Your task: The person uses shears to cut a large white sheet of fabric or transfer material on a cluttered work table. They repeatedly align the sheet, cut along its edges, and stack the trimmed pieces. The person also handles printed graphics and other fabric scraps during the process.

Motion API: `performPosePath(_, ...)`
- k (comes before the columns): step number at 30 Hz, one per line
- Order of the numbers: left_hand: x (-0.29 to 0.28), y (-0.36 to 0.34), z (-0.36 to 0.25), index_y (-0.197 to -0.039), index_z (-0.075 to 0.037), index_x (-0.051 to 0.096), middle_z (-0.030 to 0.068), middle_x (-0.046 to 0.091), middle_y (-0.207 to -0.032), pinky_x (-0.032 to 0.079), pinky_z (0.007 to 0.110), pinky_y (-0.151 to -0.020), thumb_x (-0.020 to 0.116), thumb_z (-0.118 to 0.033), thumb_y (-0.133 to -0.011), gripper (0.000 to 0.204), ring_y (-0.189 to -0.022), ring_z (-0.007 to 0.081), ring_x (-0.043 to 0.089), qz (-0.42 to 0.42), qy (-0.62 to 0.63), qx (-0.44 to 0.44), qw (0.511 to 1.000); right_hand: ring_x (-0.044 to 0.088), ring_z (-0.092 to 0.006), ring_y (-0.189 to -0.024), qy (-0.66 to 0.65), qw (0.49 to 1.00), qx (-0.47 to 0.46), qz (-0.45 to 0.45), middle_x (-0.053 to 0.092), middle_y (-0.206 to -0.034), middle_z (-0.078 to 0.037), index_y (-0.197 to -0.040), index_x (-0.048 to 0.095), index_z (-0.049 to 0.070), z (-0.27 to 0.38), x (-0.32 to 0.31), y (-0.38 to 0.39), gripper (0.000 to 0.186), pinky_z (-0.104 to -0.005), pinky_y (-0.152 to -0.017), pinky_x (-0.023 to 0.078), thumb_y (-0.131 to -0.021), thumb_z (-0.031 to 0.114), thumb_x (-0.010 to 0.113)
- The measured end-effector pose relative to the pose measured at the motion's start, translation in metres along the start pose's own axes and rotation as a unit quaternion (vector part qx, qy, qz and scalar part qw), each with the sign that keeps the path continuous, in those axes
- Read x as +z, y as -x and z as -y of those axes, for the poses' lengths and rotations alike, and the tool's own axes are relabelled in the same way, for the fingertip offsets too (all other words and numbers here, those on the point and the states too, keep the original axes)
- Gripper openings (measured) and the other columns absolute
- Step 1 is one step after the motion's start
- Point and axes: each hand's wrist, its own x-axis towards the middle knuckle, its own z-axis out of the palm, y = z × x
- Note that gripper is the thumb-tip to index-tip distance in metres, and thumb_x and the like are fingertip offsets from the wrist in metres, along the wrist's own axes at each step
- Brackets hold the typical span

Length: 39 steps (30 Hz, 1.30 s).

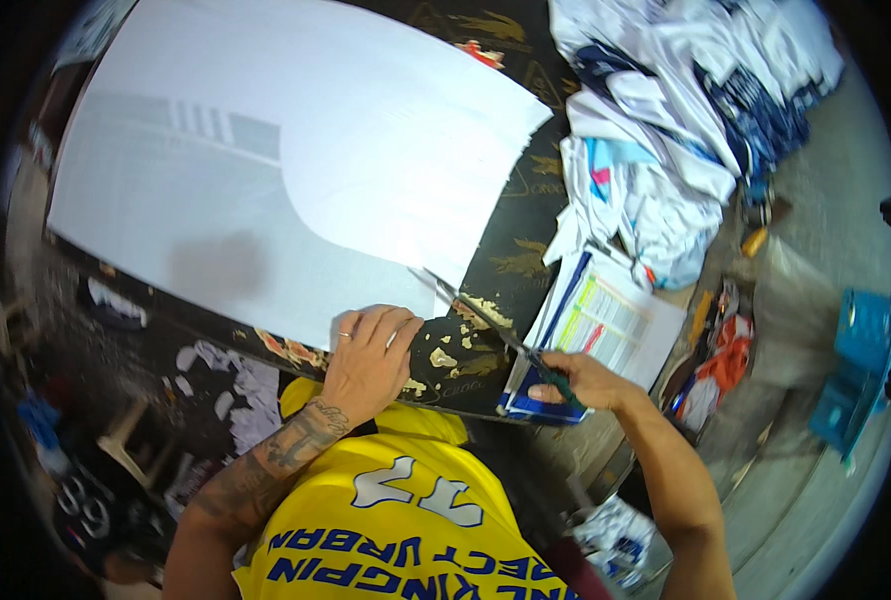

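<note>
Yellow shirt (315, 488), scissors (514, 342) across sheet (365, 140) edge

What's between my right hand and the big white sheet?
In the head view, scissors reach from your right hand to the white sheet, with dark tabletop showing below.

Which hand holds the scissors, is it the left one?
No, the right hand grips the scissors by their handles.
</note>
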Motion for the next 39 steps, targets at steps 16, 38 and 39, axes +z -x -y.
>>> performPosePath(16,0.045,0.028,-0.005,-0.134,-0.009,0.068,0.0052,0.063,-0.139,0.039,0.052,-0.114,0.071,-0.03,-0.087,0.052,-0.135,0.0224,0.055,-0.053,-0.092,-0.004,0.994,0.056,-0.0188,-0.07,0.226,0.971,-0.036,0.069,0.063,-0.073,-0.006,-0.107,0.072,0.005,0.063,-0.081,-0.072,0.06,-0.0374,-0.069,0.046,-0.084,0.056,0.092)
performPosePath(38,0.045,0.026,0.0,-0.126,-0.009,0.073,0.0021,0.063,-0.136,0.039,0.048,-0.111,0.071,-0.029,-0.084,0.047,-0.133,0.0215,0.054,-0.11,-0.098,0.018,0.989,0.051,-0.0188,-0.066,0.2,0.977,-0.039,0.065,0.052,-0.065,-0.003,-0.085,0.063,0.004,0.088,-0.058,-0.078,0.062,-0.0374,-0.064,0.044,-0.085,0.06,0.089)
performPosePath(39,0.045,0.026,0.0,-0.128,-0.009,0.073,0.0022,0.063,-0.137,0.039,0.049,-0.112,0.07,-0.029,-0.086,0.046,-0.133,0.0214,0.054,-0.106,-0.096,0.018,0.99,0.051,-0.0191,-0.066,0.214,0.974,0.002,0.069,0.052,-0.065,-0.004,-0.085,0.062,0.004,0.086,-0.058,-0.077,0.062,-0.0374,-0.064,0.044,-0.086,0.06,0.088)
